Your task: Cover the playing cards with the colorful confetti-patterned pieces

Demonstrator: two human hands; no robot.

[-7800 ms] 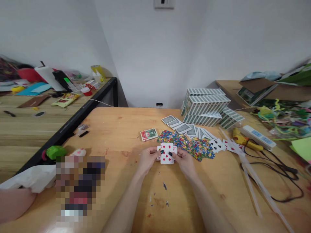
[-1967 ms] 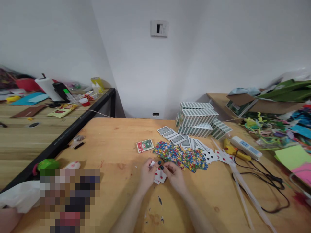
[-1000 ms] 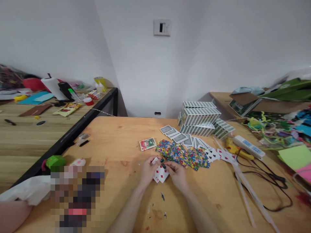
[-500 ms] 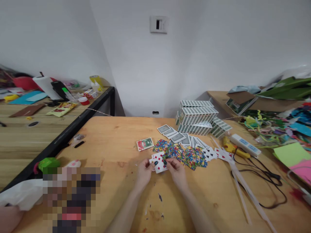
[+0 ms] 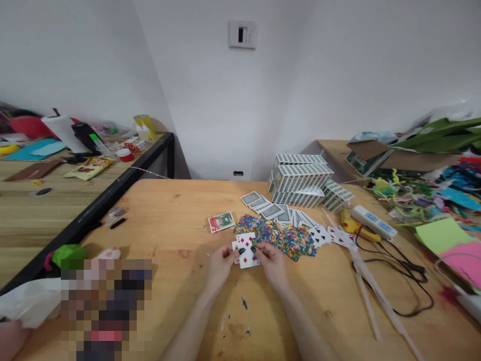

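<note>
My left hand (image 5: pixel 221 258) pinches the left edge of a few overlapping playing cards (image 5: pixel 246 249), face up, with a seven of diamonds on top. My right hand (image 5: pixel 271 258) grips their right edge between thumb and fingers. Just beyond the hands lie cards with colourful patterned backs (image 5: pixel 296 240), spread in a row. Behind them is a fan of grey-backed cards (image 5: pixel 272 211). A green and red card box (image 5: pixel 221 222) rests to the left of the spread. Face-up club cards (image 5: pixel 319 235) and heart cards (image 5: pixel 338 236) lie at its right end.
Striped card cartons (image 5: pixel 303 176) are stacked at the back. A yellow glue gun (image 5: pixel 358 226), a power strip (image 5: pixel 374 221), a black cable (image 5: pixel 409 315) and long translucent sticks (image 5: pixel 381 293) lie to the right. Another person's hand (image 5: pixel 13 341) shows at lower left, near a blurred patch.
The whole view has shifted slightly. Both hands stay on the cards; the top card now sits a little more upright, with its seven showing clearly.
</note>
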